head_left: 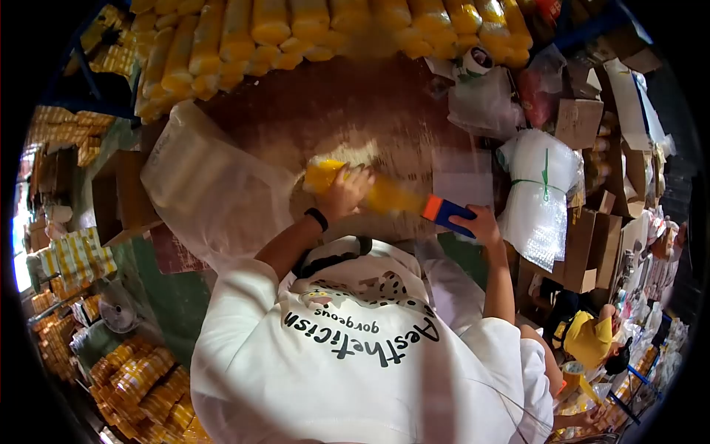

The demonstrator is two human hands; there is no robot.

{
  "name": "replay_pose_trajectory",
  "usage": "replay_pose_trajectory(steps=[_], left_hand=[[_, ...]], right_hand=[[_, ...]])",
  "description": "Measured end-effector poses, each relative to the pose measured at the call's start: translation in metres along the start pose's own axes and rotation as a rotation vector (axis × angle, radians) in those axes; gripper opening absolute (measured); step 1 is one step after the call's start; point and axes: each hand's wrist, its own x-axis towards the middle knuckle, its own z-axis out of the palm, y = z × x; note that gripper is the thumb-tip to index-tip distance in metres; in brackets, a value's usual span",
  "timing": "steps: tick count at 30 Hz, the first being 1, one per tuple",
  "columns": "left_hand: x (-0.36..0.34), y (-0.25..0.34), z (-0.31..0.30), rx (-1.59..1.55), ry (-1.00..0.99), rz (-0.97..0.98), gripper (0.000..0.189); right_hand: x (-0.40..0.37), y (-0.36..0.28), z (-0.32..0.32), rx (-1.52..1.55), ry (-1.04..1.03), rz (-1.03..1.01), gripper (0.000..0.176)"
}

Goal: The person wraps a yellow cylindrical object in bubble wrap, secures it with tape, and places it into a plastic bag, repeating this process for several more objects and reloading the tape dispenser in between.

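On the worn brown tabletop lies a long yellow pack [399, 195], partly smeared by motion. My left hand [351, 191], with a dark band on its wrist, rests over the pack's left part with fingers curled on it. A blue tool with an orange end [452, 215] is gripped in my right hand [484, 224]; its orange end meets the pack's right end in this view. Whether the two touch, and the tool's exact kind, I cannot make out.
Many yellow plastic-wrapped rolls [288, 26] are stacked along the table's far edge. A clear plastic bag [214, 181] lies at left beside an open carton [122, 196]. A bubble-wrap roll [540, 196] tied with green string stands at right. A person in yellow [588, 337] is lower right.
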Motion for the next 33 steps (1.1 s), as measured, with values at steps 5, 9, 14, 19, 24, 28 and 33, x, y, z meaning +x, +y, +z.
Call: replay_pose_trajectory(steps=[5,9,14,19,24,28,33], left_hand=[[0.038,0.01,-0.003,-0.165,-0.249,0.1,0.087],[0.073,0.016,0.023,-0.523,-0.233,0.224,0.08],[0.094,0.003,0.08,-0.598,-0.223,0.47,0.074],[0.093,0.012,0.056,-0.617,-0.365,0.466,0.077],[0.079,0.014,0.013,-0.603,-0.506,0.117,0.094],[0.06,0.017,0.015,-0.253,-0.14,0.242,0.1],[0.041,0.038,0.032,0.202,0.078,0.217,0.104]], right_hand=[[0.012,0.013,-0.002,0.074,-0.04,0.077,0.042],[0.015,-0.033,-0.036,0.124,-0.111,0.169,0.047],[0.021,-0.02,-0.033,0.031,-0.105,0.087,0.054],[0.015,0.003,-0.011,-0.079,-0.02,-0.048,0.058],[0.017,0.023,0.009,-0.097,-0.058,0.039,0.059],[0.019,0.023,0.037,-0.311,0.098,-0.094,0.055],[0.03,0.009,0.064,-0.36,0.116,-0.012,0.062]])
